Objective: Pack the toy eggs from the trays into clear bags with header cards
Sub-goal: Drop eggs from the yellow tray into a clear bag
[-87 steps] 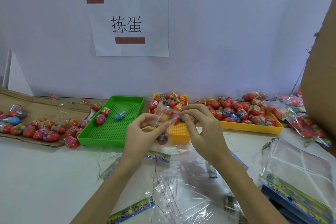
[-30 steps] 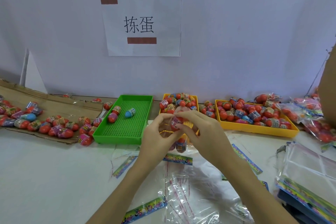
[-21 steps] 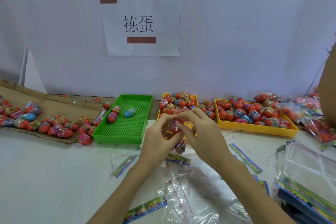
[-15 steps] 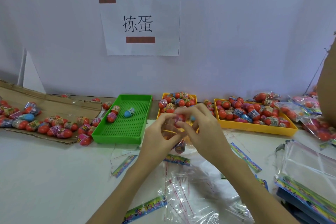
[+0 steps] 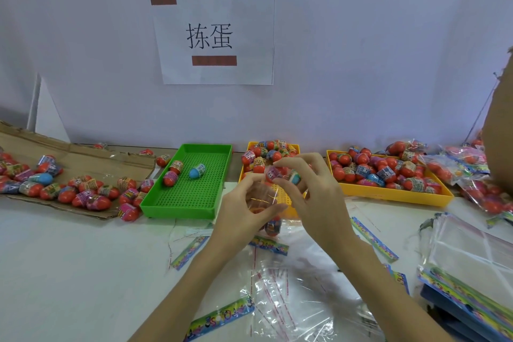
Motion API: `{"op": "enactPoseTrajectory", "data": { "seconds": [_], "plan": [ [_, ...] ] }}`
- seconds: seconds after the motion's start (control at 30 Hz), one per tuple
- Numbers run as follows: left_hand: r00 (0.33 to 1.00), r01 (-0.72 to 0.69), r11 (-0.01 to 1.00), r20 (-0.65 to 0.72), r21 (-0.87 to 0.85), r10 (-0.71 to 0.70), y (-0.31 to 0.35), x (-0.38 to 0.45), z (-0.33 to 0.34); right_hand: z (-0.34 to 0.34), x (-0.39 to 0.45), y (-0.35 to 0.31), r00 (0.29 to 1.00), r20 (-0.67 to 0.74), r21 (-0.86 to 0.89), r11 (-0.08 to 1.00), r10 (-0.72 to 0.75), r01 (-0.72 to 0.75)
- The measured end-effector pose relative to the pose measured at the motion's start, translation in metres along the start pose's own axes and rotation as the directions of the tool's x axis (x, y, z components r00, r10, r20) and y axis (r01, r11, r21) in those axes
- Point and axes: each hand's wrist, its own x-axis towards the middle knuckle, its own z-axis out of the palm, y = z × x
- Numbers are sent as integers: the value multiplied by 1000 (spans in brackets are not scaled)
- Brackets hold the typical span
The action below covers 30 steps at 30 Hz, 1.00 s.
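Toy eggs (image 5: 280,175) pinched at the fingertips of the right hand (image 5: 313,197), held above the mouth of a clear bag (image 5: 261,200). Left hand (image 5: 244,211) curls thumb and fingers around that bag, raised off the desk (image 5: 69,272) in front of the middle tray. One egg (image 5: 273,226) already sits low in the bag, its bottom hanging near a header card (image 5: 268,244) on the desk.

Yellow tray (image 5: 288,200) just behind the hands, eggs heaped at its far end. Green tray (image 5: 188,183) to its left, holding three eggs, one of them blue. Wider yellow tray (image 5: 388,194) to the right, heaped with eggs. Flat cardboard (image 5: 83,158) at far left with more eggs scattered on it.

Empty bags with printed header cards (image 5: 291,300) spread on the desk beneath the forearms. Neat stack of bags (image 5: 472,266) at the right edge; filled bags (image 5: 472,172) lie behind it. Paper sign (image 5: 213,36) taped to the wall above.
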Motion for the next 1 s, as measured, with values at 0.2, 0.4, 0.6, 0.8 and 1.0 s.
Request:
{"op": "enactPoseTrajectory", "data": {
  "seconds": [0.2,0.4,0.6,0.8,1.0],
  "plan": [
    [1000,-10,999,-5,-47,10,2,0,-1,-3,-1,1,997,7,-185,980,-71,71],
    [1000,8,999,-25,-51,-10,3,0,0,-5,-1,9,989,147,-161,986,-18,42],
    [1000,-25,999,6,-48,25,4,-1,0,4,-5,4,999,51,-32,999,-5,7],
    [1000,-4,996,11,-88,5,6,-1,-1,5,-4,0,999,-43,2,1000,-21,21],
    [1000,-3,999,10,-36,4,5,-1,-1,3,-5,6,996,75,-101,993,-46,53]
  ]
}}
